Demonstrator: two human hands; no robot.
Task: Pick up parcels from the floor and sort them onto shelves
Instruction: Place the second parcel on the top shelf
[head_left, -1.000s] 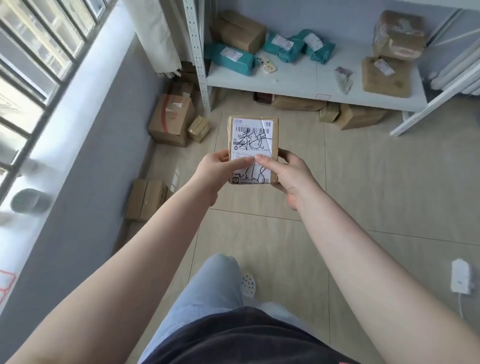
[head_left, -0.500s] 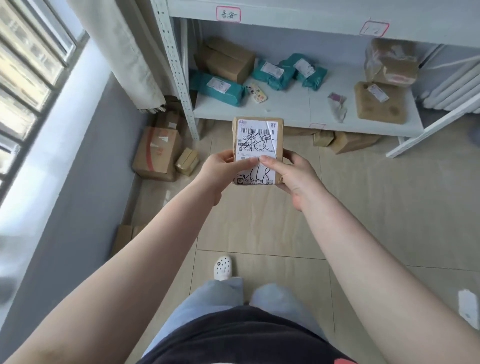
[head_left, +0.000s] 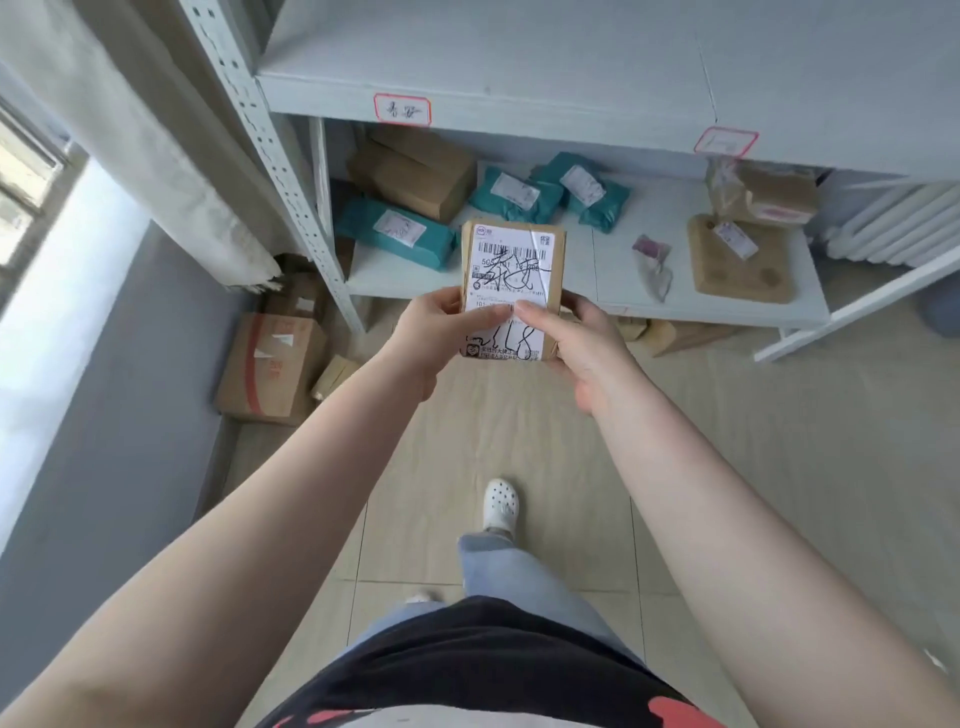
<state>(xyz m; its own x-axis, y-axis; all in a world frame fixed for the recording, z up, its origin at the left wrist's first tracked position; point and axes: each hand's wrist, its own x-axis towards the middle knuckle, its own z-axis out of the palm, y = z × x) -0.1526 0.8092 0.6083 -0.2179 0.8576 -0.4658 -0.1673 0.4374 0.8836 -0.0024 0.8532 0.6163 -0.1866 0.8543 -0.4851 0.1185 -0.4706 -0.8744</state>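
- Left hand (head_left: 434, 325) gripping the left edge of a small brown parcel (head_left: 511, 291), thumb laid across the white label (head_left: 511, 296).
- Right hand (head_left: 582, 338) gripping the right edge and lower corner, thumb also on the label; fingers curled behind, out of sight.
- Parcel held upright in the air between both hands, label turned to the face, probably so the scrawled marker writing can be read and matched to a shelf.
- Held in front of the lower shelf (head_left: 727, 306), not touching it; not yet sorted.
- Just beyond: upper shelf (head_left: 519, 62) with a red-bordered tag (head_left: 402, 109) on its front edge and a second tag (head_left: 725, 141) further right, likely naming the sections.
- On the lower shelf: teal bags (head_left: 550, 195), a brown box (head_left: 415, 171) at the back left, a flat brown packet (head_left: 740, 267) and a taped bundle (head_left: 763, 195) at the right, a small clear pouch (head_left: 652, 265) between.
- On the floor (head_left: 779, 467): a cardboard box (head_left: 270, 366) with red print by the wall and more brown parcels under the shelf, seemingly awaiting pickup.
- Below: a white clog (head_left: 501, 504) mid-step toward the shelves.
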